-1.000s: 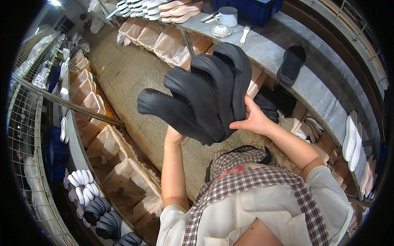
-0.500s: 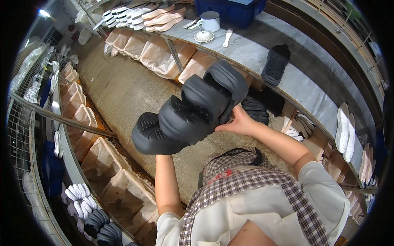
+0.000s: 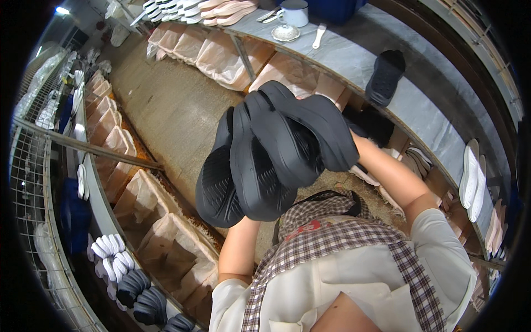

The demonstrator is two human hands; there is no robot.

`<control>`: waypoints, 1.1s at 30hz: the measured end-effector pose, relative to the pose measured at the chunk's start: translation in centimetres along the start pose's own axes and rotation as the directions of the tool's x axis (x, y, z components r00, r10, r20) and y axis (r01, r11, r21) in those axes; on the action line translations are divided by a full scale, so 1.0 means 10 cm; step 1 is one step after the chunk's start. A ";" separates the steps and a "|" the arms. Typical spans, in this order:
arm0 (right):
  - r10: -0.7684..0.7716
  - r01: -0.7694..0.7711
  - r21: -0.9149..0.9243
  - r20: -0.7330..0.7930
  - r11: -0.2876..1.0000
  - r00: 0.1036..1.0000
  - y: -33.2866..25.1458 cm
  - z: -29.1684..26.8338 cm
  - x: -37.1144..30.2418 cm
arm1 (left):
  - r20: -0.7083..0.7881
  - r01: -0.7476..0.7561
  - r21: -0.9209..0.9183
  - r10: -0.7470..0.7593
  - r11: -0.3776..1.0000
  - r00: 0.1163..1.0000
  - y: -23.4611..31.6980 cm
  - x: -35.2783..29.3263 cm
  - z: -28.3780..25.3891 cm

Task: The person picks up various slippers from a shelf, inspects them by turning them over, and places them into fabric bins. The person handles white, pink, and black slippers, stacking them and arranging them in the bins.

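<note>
Several black foam clogs (image 3: 265,160), fanned side by side with their ridged undersides partly showing, are held up between my hands above the floor. My left hand (image 3: 246,226) supports the near left end of the bunch; its fingers are hidden behind the clogs. My right hand (image 3: 358,146) holds the right end, and the clogs cover nearly all of it. A single black clog or sole (image 3: 385,78) lies apart on the grey marble-look table (image 3: 428,105) at the far right.
Cloth-lined bins (image 3: 221,58) stand under the table and along the left. White soles (image 3: 473,180) and pink ones (image 3: 496,227) lie at the right. A white mug (image 3: 293,13), a lid (image 3: 286,33) and a blue crate (image 3: 334,8) are at the back. Black shoes (image 3: 149,304) sit at lower left.
The clogs have turned in my hands, bringing their long sides and ridged undersides into view. My right hand has gone further behind them, and the whole bunch has shifted slightly right.
</note>
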State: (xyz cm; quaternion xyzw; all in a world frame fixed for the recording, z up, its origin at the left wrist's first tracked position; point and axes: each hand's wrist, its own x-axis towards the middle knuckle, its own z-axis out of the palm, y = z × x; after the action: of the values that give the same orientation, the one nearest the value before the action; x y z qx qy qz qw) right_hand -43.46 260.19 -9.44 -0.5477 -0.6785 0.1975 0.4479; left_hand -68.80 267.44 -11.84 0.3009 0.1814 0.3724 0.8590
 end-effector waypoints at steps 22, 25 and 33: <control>0.427 -0.171 0.804 0.467 -0.570 0.774 -0.32 0.21 -0.21 | 0.194 0.161 -0.490 -0.073 0.857 0.978 0.01 -0.23 -0.25; 0.322 -0.284 0.864 0.431 -0.415 0.843 -0.28 0.34 -0.23 | 0.180 0.165 -0.491 -0.085 0.856 0.980 -0.01 -0.25 -0.23; 0.253 -0.265 0.785 0.466 -0.560 0.848 -0.11 0.61 -0.39 | 0.198 0.173 -0.540 -0.076 0.824 0.977 -0.10 -0.23 -0.19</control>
State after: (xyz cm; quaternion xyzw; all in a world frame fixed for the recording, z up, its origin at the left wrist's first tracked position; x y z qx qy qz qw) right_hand -49.15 257.61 -13.28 -0.0679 -0.0030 0.7874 0.6127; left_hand -70.79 265.83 -13.70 0.0571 0.0123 0.3252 0.9439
